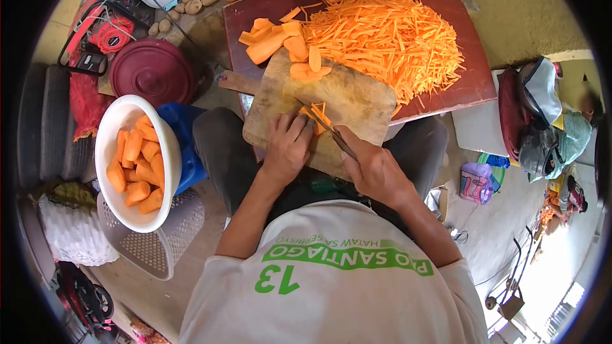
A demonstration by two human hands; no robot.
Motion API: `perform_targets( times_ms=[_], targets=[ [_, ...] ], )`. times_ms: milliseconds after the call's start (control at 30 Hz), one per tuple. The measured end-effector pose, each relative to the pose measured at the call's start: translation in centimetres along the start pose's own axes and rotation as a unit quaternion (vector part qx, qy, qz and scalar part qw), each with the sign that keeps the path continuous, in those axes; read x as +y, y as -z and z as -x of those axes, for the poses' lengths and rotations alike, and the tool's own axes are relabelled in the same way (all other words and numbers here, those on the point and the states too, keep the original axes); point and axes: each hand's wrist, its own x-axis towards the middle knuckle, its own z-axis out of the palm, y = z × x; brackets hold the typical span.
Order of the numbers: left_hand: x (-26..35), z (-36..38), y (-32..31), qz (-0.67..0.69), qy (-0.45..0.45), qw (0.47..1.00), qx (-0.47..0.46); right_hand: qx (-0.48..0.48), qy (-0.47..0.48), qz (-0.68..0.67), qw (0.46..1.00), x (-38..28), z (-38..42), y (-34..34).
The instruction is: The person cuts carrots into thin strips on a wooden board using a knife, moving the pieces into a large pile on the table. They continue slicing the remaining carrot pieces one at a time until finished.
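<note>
My right hand (375, 172) is wrapped round the handle of a kitchen knife (331, 130). Its blade slants across a wooden cutting board (363, 92), against a piece of carrot (317, 127). Curled fingers of my left hand (288, 143) press on that carrot just left of the blade, hiding part of it. A few thin carrot sticks (322, 111) lie at the blade's far side. Chunks and slabs of peeled carrot (268, 46) rest at the board's far edge, beside a large heap of carrot strips (389, 38).
The board overlaps a red table (472, 86) and my lap. At my left, a white basin (169, 172) of peeled carrots stands near a maroon lidded tub (153, 76) and a grey perforated basket (159, 255). Bags (535, 108) sit at the right; another person (574, 194) is farther off.
</note>
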Motion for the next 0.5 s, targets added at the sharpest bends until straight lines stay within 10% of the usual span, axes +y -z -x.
perform_targets(
  times_ms=[500],
  targets=[
    [0.0,-0.1,0.0,-0.016,-0.004,1.0,0.018,0.019,0.032,0.018,0.999,0.1,-0.5,-0.6]
  ],
)
